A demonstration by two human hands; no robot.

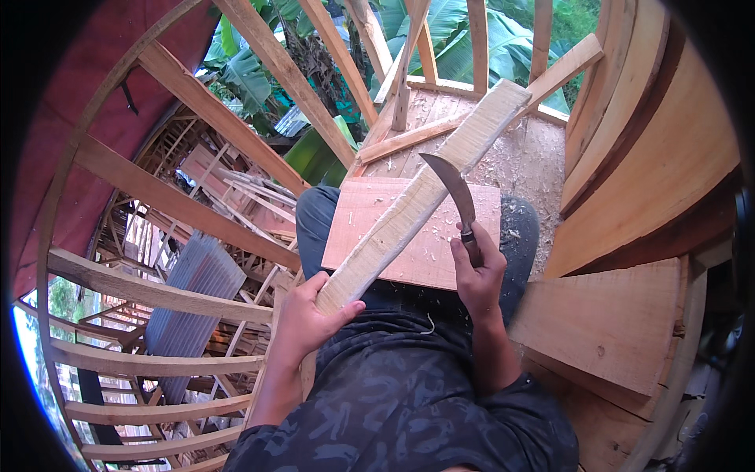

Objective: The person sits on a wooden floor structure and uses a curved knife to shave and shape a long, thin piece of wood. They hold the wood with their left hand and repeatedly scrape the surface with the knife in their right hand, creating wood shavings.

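My left hand (316, 311) grips the near end of a long pale wooden strip (409, 200), which slants up and away to the right. Under the strip, a square reddish board (370, 208) lies across my thighs, with shavings scattered on it. My right hand (480, 267) is closed round the dark handle of a curved knife (456, 189). Its hooked blade points up and leftward, close beside the strip's right edge; whether blade and wood touch, I cannot tell. The strip's far end reaches past the board over the plank floor.
Wood shavings litter the plank floor (519, 169) ahead. Slatted wooden framing (189, 224) curves round the left and front, with a loose batten (413, 138) lying ahead. Curved planks (653, 165) wall the right side, and a wide board (605, 315) sits by my right elbow.
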